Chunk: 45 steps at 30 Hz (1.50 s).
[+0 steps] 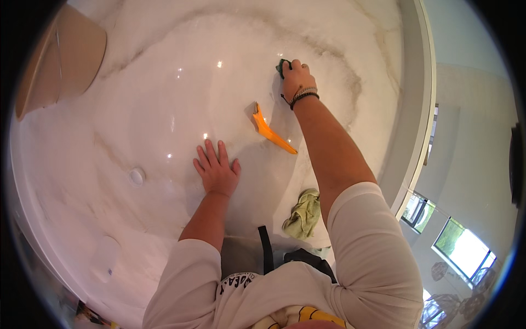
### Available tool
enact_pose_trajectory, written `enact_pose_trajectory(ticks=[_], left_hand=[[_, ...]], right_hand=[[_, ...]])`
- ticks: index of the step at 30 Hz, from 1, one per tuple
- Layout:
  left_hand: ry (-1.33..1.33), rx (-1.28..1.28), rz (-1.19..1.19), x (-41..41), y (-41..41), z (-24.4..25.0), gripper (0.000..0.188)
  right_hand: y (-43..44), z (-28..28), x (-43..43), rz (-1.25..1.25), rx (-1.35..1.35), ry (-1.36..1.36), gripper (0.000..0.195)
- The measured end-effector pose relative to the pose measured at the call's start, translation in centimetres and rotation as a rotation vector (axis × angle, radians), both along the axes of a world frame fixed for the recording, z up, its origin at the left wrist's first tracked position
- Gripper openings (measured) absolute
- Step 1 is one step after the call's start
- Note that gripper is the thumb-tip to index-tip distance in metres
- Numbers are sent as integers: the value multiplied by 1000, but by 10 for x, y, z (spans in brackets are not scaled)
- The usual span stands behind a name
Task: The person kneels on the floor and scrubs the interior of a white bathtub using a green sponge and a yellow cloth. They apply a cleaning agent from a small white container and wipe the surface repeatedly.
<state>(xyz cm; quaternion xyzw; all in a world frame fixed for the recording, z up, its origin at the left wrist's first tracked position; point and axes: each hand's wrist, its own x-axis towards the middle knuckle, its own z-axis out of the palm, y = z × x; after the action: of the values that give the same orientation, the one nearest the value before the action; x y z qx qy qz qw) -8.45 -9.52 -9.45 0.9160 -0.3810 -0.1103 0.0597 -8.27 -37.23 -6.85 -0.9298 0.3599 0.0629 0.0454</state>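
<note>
My right hand (298, 80) reaches far out over a glossy white marble-look surface (230, 94), its fingers closed on a dark green scouring pad (283, 68) pressed to that surface. The palm hides part of the pad. Nearer my body, my left hand (218, 174) rests flat with fingers spread, holding nothing. Between the two hands lies an orange plastic hand tool (271, 133), apparently a scraper, with a dark far end. A crumpled light green cloth (303, 216) sits close to my right upper arm.
A beige bucket (78, 57) with a wire handle stands at the far left. Left of my left hand is a small round white cap (137, 176). A pale raised edge (421, 94) bounds the surface on the right. A dark strap (265, 249) hangs by my body.
</note>
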Motion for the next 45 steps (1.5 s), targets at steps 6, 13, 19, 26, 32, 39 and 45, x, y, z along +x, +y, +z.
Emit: enact_pose_trajectory(ticks=[6,13,19,26,32,39,45], left_hand=[[-5,52,29,2,7,-3,61],[-52,26,-9,-4,6,-6,60],[-109,26,-10,-3,6,-9,60],[-79,80,1,-1,1,-7,62],[-74,103,-10,-1,1,-4,62],[-105,74,-21,0,3,-6,63],[-78,78,-22,-5,-3,-4,63]], right_hand=[[78,1,-105,288,87,31,37],[2,1,-146,-353,38,206,30],[40,-13,-161,-147,-33,174,34],[116,9,-211,131,196,48,39],[21,5,-189,-330,-16,87,42],[-70,2,-131,-717,75,66,31],[-83,-38,20,-319,107,-193,24]])
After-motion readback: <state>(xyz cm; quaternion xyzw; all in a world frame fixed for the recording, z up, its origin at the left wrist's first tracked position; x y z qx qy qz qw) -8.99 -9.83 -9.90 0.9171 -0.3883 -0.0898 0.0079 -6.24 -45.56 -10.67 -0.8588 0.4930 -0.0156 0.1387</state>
